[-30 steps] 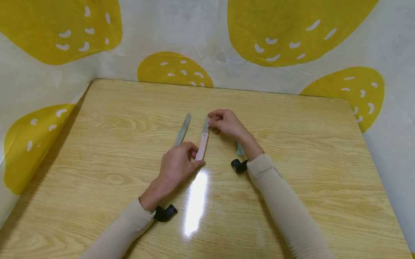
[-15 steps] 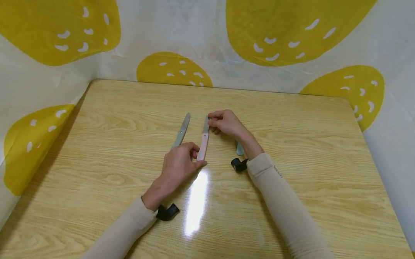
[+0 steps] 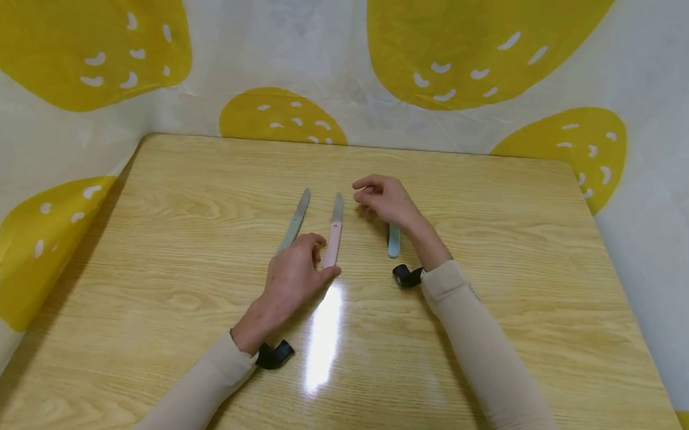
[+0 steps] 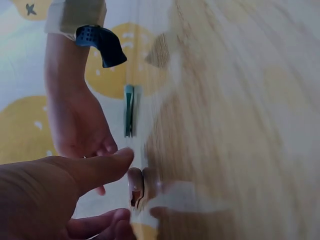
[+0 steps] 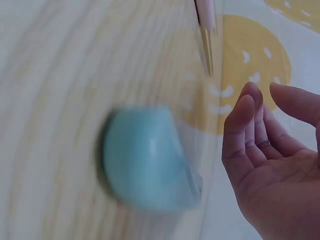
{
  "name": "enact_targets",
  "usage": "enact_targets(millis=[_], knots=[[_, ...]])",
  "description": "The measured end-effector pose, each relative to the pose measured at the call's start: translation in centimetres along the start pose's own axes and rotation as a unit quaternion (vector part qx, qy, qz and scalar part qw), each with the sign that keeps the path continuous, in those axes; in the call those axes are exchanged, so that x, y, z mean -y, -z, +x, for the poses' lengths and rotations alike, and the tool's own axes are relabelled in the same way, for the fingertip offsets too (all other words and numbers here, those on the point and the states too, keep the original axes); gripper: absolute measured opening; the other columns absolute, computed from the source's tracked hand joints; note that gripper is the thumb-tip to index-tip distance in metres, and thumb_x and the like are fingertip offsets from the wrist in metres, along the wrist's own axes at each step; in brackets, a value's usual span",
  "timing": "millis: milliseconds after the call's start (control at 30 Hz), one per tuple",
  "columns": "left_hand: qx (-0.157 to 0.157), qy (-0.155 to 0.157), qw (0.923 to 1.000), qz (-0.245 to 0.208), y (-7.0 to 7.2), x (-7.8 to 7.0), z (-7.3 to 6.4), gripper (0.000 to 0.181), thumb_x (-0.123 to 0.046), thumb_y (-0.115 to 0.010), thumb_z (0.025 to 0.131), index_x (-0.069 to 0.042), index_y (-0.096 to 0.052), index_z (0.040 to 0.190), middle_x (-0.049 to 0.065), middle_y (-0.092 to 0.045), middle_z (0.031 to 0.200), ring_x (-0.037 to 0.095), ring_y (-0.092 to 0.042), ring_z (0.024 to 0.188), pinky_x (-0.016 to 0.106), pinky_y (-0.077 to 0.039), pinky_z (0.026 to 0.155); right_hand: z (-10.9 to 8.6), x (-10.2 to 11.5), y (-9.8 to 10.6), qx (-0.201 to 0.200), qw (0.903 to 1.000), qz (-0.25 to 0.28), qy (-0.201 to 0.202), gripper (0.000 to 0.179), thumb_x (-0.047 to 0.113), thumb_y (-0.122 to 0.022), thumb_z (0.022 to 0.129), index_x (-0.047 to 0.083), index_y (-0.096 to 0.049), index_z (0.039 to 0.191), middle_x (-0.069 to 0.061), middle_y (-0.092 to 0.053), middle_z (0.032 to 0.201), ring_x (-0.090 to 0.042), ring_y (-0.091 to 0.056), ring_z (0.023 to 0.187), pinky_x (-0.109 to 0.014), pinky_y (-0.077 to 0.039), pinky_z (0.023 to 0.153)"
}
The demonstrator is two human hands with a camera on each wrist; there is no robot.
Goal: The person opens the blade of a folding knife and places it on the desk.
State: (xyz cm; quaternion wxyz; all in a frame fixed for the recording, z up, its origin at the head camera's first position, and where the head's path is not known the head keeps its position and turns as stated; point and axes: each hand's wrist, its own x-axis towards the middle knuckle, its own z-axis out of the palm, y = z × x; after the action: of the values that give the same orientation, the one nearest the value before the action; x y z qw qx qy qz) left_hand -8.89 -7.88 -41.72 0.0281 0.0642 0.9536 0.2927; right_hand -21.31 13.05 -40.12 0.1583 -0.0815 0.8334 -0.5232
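Note:
A pink-handled knife (image 3: 333,240) lies on the wooden table with its blade pointing away. My left hand (image 3: 296,264) is around the handle's near end, thumb at the butt and index finger at the left side. The left wrist view shows the thumb and fingers spread apart, with the slotted pink handle (image 4: 136,189) beyond them. My right hand (image 3: 388,201) hovers right of the blade tip, fingers loosely bent and holding nothing. Left of the pink knife lies a green-handled knife (image 3: 295,220), its handle end hidden by my left hand.
A turquoise handle (image 3: 394,243) lies below my right wrist, its far part hidden in the head view; it looks large and blurred in the right wrist view. White cloth with yellow fruit print (image 3: 427,45) hangs behind the table (image 3: 492,260) and along its sides.
My right hand has come off the pink knife's blade and moved a little right and away. My left hand stays at the handle end, almost unmoved. The head view has shifted slightly.

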Motion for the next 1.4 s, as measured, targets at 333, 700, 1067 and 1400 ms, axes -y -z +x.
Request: enact_targets(millis=[333,700,1067,1400], knots=[[-0.049,-0.056,0.9968,-0.028,0.0,-0.6,0.0,0.034,-0.031,-0.084,0.09,-0.012,-0.074,0.116,0.001,-0.064,0.088,0.01,-0.055,0.069,0.026,-0.047,0.059,-1.7,-0.7,2.3,-0.029,0.999,-0.033,0.006,0.034,0.018,-0.063,0.104,-0.001,-0.066,0.132,-0.024,-0.071,0.114,-0.037,-0.066,0.093,-0.031,-0.054,0.073],[-0.051,-0.089,0.9907,-0.089,-0.4,-1.3,0.2,0.017,-0.02,-0.077,0.095,-0.009,-0.076,0.109,0.001,-0.066,0.091,0.012,-0.059,0.075,0.024,-0.051,0.065,-2.7,-1.8,4.2,-0.015,0.9886,-0.145,-0.038,0.034,0.02,-0.066,0.102,-0.002,-0.065,0.128,-0.019,-0.063,0.115,-0.03,-0.059,0.098,-0.031,-0.048,0.076],[-0.042,-0.092,0.9885,-0.112,-0.6,-1.9,0.3,0.013,-0.015,-0.075,0.096,-0.011,-0.075,0.108,-0.002,-0.065,0.092,0.008,-0.059,0.076,0.022,-0.052,0.068,-3.2,-1.9,4.2,0.017,0.9768,-0.204,-0.064,0.029,0.023,-0.074,0.098,-0.001,-0.069,0.113,-0.013,-0.064,0.096,-0.023,-0.056,0.084,-0.03,-0.045,0.073],[-0.03,-0.095,0.9859,-0.135,-0.9,-2.3,0.6,0.012,-0.013,-0.073,0.097,-0.009,-0.074,0.108,-0.001,-0.066,0.094,0.009,-0.06,0.08,0.022,-0.054,0.07,-3.3,-2.3,4.6,0.018,0.9866,-0.147,-0.07,0.025,0.021,-0.076,0.096,0.002,-0.064,0.108,-0.007,-0.063,0.085,-0.018,-0.059,0.075,-0.028,-0.05,0.069]])
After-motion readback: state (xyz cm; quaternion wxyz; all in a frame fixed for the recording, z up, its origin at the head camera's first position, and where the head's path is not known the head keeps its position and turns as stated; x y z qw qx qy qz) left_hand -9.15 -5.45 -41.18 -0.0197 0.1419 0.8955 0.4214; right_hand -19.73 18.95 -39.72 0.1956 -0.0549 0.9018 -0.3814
